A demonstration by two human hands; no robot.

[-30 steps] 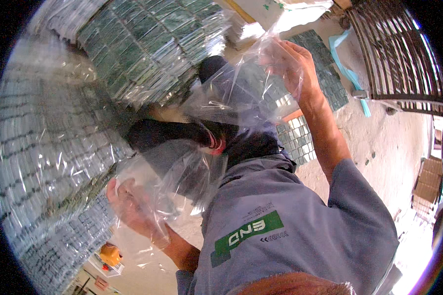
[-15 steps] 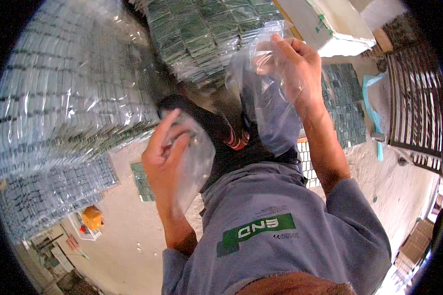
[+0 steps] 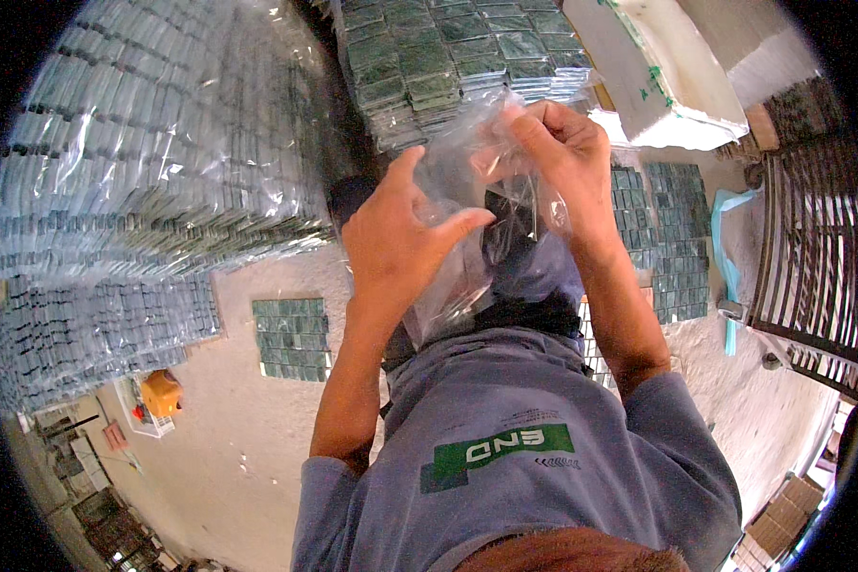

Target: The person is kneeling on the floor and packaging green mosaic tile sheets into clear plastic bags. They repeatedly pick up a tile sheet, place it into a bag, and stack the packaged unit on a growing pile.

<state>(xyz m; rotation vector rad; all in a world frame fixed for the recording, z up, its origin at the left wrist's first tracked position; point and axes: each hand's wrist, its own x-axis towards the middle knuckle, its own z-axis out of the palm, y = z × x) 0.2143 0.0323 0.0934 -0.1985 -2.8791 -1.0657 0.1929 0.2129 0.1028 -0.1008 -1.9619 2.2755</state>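
Observation:
A clear plastic bag [image 3: 453, 286] hangs crumpled in front of my body, its upper edge pinched between the thumb and fingers of my right hand [image 3: 577, 162]. My left hand [image 3: 391, 238] is at the bag's left side, thumb and forefinger spread wide apart with the film showing between them. Whether its other fingers touch the film is hidden. Beyond both hands stands a stack of dark green tile sheets [image 3: 448, 48].
A tall stack of tile sheets wrapped in clear film [image 3: 162, 162] rises on the left. Single tile sheets [image 3: 291, 338] lie on the floor. To the right are a white box [image 3: 677, 76], a dark slatted rack [image 3: 810, 229] and a light-blue strip [image 3: 725, 238]. An orange object [image 3: 160, 393] sits lower left.
My left hand has moved up and right toward the right hand, its thumb now spread over the film. The right hand has come slightly lower, still pinching the bag.

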